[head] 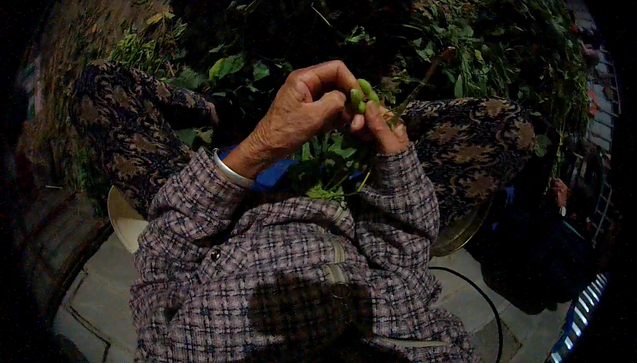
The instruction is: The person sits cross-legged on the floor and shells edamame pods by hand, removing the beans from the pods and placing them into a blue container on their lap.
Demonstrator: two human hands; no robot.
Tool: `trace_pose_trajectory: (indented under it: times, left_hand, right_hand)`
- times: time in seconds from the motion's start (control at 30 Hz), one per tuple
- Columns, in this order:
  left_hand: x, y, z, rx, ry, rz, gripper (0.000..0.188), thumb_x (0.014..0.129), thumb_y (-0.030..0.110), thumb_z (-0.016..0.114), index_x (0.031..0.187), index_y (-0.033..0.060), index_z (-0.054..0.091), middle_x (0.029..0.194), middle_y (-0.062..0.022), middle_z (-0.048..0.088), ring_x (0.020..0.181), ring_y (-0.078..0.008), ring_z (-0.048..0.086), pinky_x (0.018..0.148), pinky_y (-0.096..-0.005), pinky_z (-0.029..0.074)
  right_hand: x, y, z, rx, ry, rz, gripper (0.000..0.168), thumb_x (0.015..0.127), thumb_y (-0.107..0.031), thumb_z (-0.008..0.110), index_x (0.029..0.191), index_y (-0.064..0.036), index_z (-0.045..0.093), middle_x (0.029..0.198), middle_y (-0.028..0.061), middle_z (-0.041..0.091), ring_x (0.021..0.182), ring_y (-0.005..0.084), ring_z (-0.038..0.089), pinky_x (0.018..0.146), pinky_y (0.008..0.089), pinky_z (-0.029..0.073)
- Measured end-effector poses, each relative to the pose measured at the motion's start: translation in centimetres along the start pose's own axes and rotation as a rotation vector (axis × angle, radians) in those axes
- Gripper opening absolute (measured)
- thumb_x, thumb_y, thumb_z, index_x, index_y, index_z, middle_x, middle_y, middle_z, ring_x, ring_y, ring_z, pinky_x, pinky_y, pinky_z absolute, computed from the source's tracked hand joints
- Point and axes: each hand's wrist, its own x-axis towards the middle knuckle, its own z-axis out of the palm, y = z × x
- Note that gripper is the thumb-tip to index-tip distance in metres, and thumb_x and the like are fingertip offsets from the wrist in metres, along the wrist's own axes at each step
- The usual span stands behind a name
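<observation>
In front of my lap, both hands meet around plump green bean pods. My left hand, a silver bangle at its wrist, has thumb and forefinger closed on the pods. My right hand holds a plant stem that slants up to the right, and its thumb presses against the pods. Curled fingers hide part of the grip. Below the hands, leafy green sprigs lie over something blue, mostly covered and hard to identify.
Cut leafy plants cover the ground ahead, much of it in dark shadow. Patterned trousers cover my spread knees. A round pale rim shows beneath me. At right are a black cable or hose and another person's hand.
</observation>
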Motion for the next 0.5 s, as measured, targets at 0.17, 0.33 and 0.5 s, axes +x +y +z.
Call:
trace_pose_trajectory:
  times: [0.17,0.33,0.5]
  left_hand:
    - [-0.1,2.1,0.0,0.066,-0.068,-0.088,0.012,0.086,0.013,0.051,0.089,0.0015,0.053,0.081,-0.0022,0.057,0.068,-0.005,0.053,0.063,-0.0186,0.044]
    - [-0.1,1.8,0.3,0.073,-0.029,-0.059,0.018,0.086,0.02,0.055,0.083,0.0025,0.054,0.074,0.0,0.057,0.063,-0.0036,0.05,0.059,-0.0182,0.042]
    - [0.0,-0.6,0.9,-0.034,0.189,-0.212,0.017,0.084,0.018,0.059,0.076,0.0039,0.055,0.069,0.0013,0.055,0.06,-0.003,0.048,0.055,-0.0186,0.039]
  right_hand:
    - [-0.1,0.0,-0.3,-0.033,-0.007,-0.021,0.034,0.087,-0.039,0.051,0.08,-0.007,0.062,0.072,-0.0028,0.059,0.066,0.0064,0.05,0.062,0.0211,0.04]
    - [0.2,0.7,0.0,-0.246,0.105,-0.064,0.032,0.087,-0.036,0.051,0.081,-0.006,0.063,0.069,-0.0024,0.059,0.064,0.0061,0.051,0.06,0.0211,0.04]
    - [0.9,0.9,0.2,-0.243,0.171,-0.09,0.031,0.087,-0.032,0.053,0.087,-0.003,0.062,0.076,0.0022,0.062,0.065,0.008,0.055,0.059,0.0209,0.043]
